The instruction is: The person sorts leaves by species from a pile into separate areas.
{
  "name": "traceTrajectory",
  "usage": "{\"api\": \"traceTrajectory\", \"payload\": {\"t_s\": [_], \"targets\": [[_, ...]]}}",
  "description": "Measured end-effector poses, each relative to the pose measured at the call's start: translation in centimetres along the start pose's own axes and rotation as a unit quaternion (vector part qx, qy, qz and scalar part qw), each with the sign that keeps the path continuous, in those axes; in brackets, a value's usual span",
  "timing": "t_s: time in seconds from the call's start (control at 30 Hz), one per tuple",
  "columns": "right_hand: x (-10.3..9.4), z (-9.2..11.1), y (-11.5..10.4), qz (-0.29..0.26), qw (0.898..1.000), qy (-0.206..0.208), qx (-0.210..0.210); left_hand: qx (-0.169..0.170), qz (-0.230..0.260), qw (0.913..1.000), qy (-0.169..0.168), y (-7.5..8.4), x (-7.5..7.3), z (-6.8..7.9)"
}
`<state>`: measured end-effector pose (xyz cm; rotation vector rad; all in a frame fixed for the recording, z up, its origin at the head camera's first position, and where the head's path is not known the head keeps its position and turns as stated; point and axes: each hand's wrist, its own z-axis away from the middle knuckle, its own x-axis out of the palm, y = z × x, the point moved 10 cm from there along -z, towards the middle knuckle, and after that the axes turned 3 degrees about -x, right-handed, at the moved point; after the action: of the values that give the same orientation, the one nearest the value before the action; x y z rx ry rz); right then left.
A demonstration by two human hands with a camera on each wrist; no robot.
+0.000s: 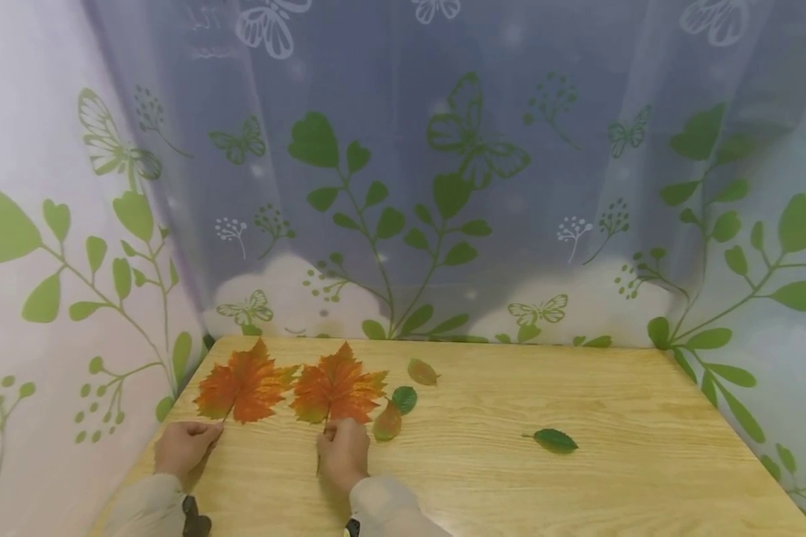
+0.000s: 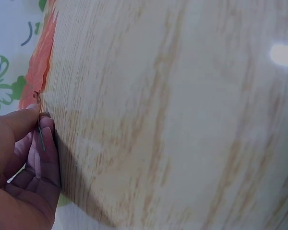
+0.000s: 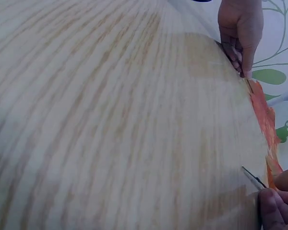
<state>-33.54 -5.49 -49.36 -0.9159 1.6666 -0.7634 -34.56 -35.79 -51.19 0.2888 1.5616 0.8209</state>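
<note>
Two orange-red maple leaves lie side by side at the back left of the table. My left hand (image 1: pixel 183 449) pinches the stem of the left maple leaf (image 1: pixel 242 384) between thumb and forefinger; the stem's end (image 2: pixel 42 136) pokes out past the fingers in the left wrist view. With my right hand (image 1: pixel 345 451) I pinch the stem of the right maple leaf (image 1: pixel 339 384), and its dark stem end (image 3: pixel 252 176) sticks out beyond the fingertips in the right wrist view. The two blades' edges nearly meet, and I cannot tell whether they touch.
Right of the maple leaves are a small green leaf (image 1: pixel 405 399), a brownish-green leaf (image 1: pixel 387 422) touching it, and another such leaf (image 1: pixel 422 372) behind. A dark green leaf (image 1: pixel 556 441) lies apart, farther right on the wooden table (image 1: pixel 483 477). Patterned curtains (image 1: pixel 403 134) hang around the table.
</note>
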Motion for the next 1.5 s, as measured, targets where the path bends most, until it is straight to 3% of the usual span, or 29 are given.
{"api": "traceTrajectory", "payload": {"t_s": [0.17, 0.33, 0.5, 0.7, 0.87, 1.07, 1.33, 1.5], "targets": [[-0.5, 0.0, -0.7, -0.026, 0.999, -0.030, -0.018, 0.001, 0.000, 1.0000, -0.004, 0.0, 0.1, 0.0], [-1.3, -0.8, -1.6, -0.110, 0.988, -0.104, -0.014, 0.001, 0.003, 1.0000, 0.000, 0.0, 0.0, 0.0], [-4.8, -2.0, -2.5, -0.136, 0.984, -0.113, -0.020, -0.003, 0.005, 1.0000, 0.004, -0.3, 0.0, -0.2], [-10.0, -3.3, -1.6, -0.134, 0.986, -0.098, -0.031, -0.007, 0.006, 0.9999, 0.008, -0.6, 0.0, -0.3], [-14.7, -3.9, 1.0, -0.102, 0.991, -0.075, -0.031, -0.001, 0.003, 1.0000, 0.008, -0.2, 0.0, 0.0], [-20.8, -3.7, 5.7, -0.075, 0.997, -0.029, 0.004, 0.004, 0.001, 0.9999, 0.010, 0.1, -0.1, 0.1], [-28.0, -1.8, 11.9, -0.007, 0.999, 0.006, 0.053, 0.003, -0.001, 0.9999, 0.012, 0.1, 0.0, 0.0], [-31.2, -0.3, 15.4, 0.045, 0.996, 0.010, 0.071, -0.001, -0.001, 1.0000, 0.008, 0.1, 0.0, 0.1]]}}
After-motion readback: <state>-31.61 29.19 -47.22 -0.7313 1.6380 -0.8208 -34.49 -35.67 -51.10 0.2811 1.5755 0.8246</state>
